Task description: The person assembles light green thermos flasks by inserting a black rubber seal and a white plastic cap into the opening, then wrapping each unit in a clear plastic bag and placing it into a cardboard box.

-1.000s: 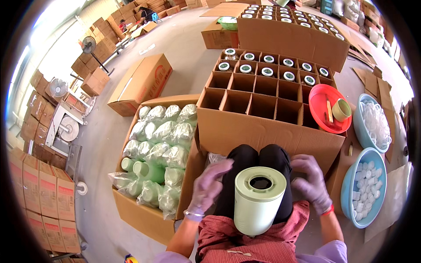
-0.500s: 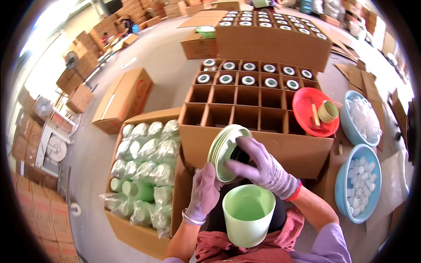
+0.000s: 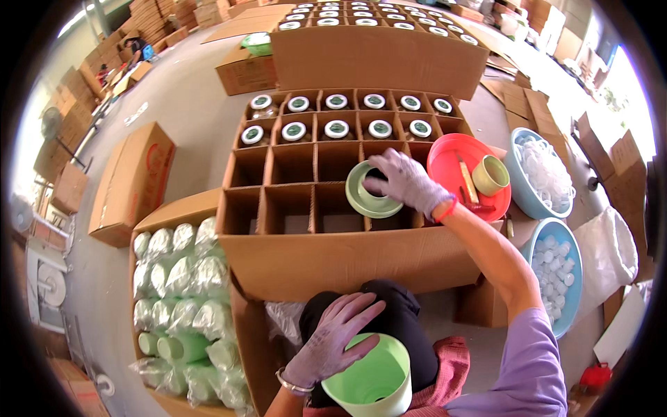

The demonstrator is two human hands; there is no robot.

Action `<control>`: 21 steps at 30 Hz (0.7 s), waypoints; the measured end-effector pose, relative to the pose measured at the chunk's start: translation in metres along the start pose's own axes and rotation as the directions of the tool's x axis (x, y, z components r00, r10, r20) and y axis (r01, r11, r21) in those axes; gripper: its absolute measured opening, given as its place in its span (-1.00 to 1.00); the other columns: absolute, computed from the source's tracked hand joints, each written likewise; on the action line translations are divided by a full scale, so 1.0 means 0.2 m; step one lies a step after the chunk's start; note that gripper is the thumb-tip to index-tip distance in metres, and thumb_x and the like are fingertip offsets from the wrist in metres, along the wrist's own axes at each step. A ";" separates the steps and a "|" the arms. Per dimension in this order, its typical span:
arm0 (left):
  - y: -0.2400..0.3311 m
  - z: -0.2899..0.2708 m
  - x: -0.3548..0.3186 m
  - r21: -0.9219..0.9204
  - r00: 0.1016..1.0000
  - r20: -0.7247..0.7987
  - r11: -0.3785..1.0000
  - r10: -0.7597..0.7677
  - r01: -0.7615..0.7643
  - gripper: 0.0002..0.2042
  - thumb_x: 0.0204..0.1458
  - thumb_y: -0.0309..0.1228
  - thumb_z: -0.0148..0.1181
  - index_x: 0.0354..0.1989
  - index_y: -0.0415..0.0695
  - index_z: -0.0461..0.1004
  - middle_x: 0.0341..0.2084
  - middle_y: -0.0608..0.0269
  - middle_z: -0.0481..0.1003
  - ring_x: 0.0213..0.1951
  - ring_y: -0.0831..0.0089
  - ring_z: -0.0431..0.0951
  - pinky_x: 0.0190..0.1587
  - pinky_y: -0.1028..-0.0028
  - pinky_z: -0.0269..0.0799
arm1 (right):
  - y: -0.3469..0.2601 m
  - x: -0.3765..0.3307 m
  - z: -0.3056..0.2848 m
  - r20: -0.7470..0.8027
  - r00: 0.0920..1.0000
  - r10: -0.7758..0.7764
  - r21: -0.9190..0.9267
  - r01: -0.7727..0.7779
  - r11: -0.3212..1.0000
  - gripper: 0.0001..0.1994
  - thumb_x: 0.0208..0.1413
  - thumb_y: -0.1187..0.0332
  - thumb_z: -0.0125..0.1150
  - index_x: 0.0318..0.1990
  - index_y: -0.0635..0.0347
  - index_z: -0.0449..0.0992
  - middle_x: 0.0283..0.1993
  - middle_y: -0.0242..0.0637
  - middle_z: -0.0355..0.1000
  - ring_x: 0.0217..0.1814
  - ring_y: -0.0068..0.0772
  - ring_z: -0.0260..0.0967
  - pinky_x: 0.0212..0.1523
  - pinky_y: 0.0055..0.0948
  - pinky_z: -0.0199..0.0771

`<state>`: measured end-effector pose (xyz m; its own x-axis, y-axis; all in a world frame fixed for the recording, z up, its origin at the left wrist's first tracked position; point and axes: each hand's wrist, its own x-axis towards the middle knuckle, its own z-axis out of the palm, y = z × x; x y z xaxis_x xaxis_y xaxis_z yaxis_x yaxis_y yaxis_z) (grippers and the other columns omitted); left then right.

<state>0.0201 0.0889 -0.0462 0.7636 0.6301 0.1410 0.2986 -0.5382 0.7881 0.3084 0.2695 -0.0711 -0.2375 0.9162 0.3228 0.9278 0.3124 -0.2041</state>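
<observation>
Holding green pots (image 3: 372,197) over divided carton (image 3: 292,182)

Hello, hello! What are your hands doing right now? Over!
Right hand lowering green saucer over divided box. Left hand gripping green pot in lap. Nothing blocking the cell.

Packing floor of a warehouse or small factory: stacked flat cartons (image 3: 149,17) along the walls, a divided carton (image 3: 326,181) part-filled with capped jars (image 3: 337,128), concrete floor (image 3: 180,111).
</observation>
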 end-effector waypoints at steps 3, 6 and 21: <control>-0.02 -0.02 -0.02 -0.040 0.999 -0.045 0.999 -0.032 0.030 -0.46 0.00 -0.38 0.30 0.21 -0.14 0.40 0.20 0.06 0.34 0.24 0.01 0.30 0.32 0.11 0.18 | 0.23 0.34 -0.05 -0.036 0.996 0.080 -0.101 -0.083 0.991 -0.60 0.08 0.06 0.24 -0.06 0.17 0.55 -0.11 -0.01 0.47 0.00 0.07 0.44 0.04 -0.07 0.47; -0.05 0.01 0.03 -0.056 0.997 -0.068 0.998 0.029 -0.033 -0.45 -0.02 -0.42 0.33 0.22 -0.13 0.40 0.19 0.08 0.35 0.23 0.02 0.32 0.29 0.12 0.23 | 0.86 0.49 0.01 0.115 0.923 0.367 -0.252 -0.330 0.910 -0.59 0.00 0.15 0.23 -0.02 0.16 0.57 -0.02 0.07 0.50 0.06 0.06 0.45 0.09 -0.11 0.46; -0.02 -0.02 0.05 -0.216 0.964 -0.256 0.976 -0.072 0.016 -0.59 0.14 -0.43 0.22 0.17 -0.26 0.42 0.14 0.00 0.43 0.20 0.16 0.43 0.26 0.32 0.28 | 0.38 0.41 -0.78 -0.313 0.946 0.083 -0.129 -0.129 0.983 -0.48 -0.09 0.19 0.40 0.04 0.19 0.43 -0.07 0.05 0.47 -0.03 0.06 0.49 0.02 -0.12 0.49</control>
<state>0.0243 0.1002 -0.0448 0.5683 0.7894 0.2320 0.1801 -0.3944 0.9011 0.4041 0.3296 0.0847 -0.0574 0.8139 0.5781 0.9800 0.1564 -0.1229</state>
